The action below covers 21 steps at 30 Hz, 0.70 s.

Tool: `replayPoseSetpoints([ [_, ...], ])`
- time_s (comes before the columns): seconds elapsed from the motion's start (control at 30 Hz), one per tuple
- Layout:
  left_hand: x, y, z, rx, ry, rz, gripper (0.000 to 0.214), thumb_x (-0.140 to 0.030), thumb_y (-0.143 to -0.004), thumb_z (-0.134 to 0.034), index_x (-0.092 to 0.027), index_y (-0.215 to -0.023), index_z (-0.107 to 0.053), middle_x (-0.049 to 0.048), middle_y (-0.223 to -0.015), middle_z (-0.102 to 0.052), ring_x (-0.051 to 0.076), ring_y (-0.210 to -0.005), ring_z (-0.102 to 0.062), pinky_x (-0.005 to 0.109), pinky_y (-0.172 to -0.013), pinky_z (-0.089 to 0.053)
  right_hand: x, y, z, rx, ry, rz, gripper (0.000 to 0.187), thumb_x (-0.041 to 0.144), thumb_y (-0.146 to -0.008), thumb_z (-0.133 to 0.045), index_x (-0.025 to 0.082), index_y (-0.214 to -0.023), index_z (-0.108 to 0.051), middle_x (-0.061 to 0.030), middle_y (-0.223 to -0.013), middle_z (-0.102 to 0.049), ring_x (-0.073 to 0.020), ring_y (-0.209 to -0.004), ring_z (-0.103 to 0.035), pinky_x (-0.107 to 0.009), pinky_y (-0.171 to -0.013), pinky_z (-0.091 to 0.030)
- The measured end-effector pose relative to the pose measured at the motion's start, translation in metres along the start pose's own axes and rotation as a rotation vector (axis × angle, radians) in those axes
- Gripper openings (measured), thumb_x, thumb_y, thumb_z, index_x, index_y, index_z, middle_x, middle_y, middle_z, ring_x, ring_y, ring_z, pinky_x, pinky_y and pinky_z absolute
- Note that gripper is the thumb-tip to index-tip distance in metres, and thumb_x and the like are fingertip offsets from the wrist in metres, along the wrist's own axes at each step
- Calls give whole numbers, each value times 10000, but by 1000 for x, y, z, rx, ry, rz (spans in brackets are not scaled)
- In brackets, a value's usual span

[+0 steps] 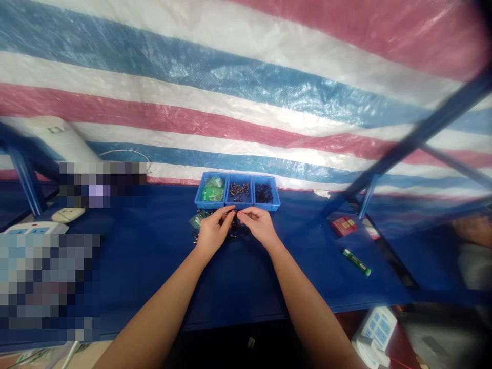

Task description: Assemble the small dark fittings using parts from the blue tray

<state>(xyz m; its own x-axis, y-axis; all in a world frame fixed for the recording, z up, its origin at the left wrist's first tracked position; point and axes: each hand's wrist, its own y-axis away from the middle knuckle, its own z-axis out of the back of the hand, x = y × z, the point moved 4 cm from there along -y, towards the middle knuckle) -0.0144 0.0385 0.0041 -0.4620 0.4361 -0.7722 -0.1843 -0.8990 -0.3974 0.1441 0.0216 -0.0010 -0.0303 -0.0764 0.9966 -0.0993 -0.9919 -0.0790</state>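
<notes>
My left hand point(212, 233) and my right hand point(261, 225) meet over the blue table, fingertips close together in a pinch. What they pinch is too small and too covered by the fingers to name. Just beyond them stand three joined blue bins. In the left bin point(198, 199) lie green plastic packets point(212, 189). Small brass-coloured metal parts point(239, 190) fill the middle one, and small dark parts point(263, 192) the right one. Beneath my hands is a loose scatter of small dark pieces point(232, 237), partly hidden, with a green packet point(198, 219) beside my left hand.
To the right lie a dark red box point(344, 226) and a green tube-like packet point(356, 262). A white power strip point(378, 328) is below the table's right edge, another point(34, 228) at far left. Blue metal bars point(415, 138) and a striped sheet point(230, 102) close off the back.
</notes>
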Motion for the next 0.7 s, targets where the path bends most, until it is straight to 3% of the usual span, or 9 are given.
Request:
replayPoseSetpoints([
  [0.23, 3, 0, 2, -44, 49, 63, 302, -433, -863, -583, -182, -999, -681, -35, -564, -570, 98, -498, -511, 204, -519, -415, -1, 0, -1, 46, 44, 2, 272, 433, -745, -700, 185, -847, -746, -37, -743, -702, -172, -675, -623, -287, -648, -496],
  [0.4, 6, 1, -2, 24, 190, 86, 309, -436, -860, -574, -171, -969, -690, -7, -607, -609, 119, -527, -553, 219, -506, -435, 3, 4, -3, 54, 137, 73, 238, 411, -786, -656, 201, -846, -751, -39, -823, -731, -186, -717, -643, -301, -680, -504],
  [0.57, 8, 0, -5, 110, 344, 136, 270, -408, -868, -567, -159, -924, -654, -9, -595, -583, 115, -519, -551, 218, -504, -439, 8, 6, -3, 8, 220, 116, 198, 378, -786, -658, 198, -795, -740, -35, -769, -719, -180, -673, -630, -291, -630, -491],
  [0.7, 9, 0, -9, 177, 441, 164, 236, -396, -873, -573, -165, -893, -620, -21, -586, -560, 100, -508, -531, 205, -495, -418, 15, 7, -2, -20, 202, 174, 370, 346, -758, -699, 254, -1116, -691, -23, -863, -709, -165, -694, -617, -284, -635, -498],
])
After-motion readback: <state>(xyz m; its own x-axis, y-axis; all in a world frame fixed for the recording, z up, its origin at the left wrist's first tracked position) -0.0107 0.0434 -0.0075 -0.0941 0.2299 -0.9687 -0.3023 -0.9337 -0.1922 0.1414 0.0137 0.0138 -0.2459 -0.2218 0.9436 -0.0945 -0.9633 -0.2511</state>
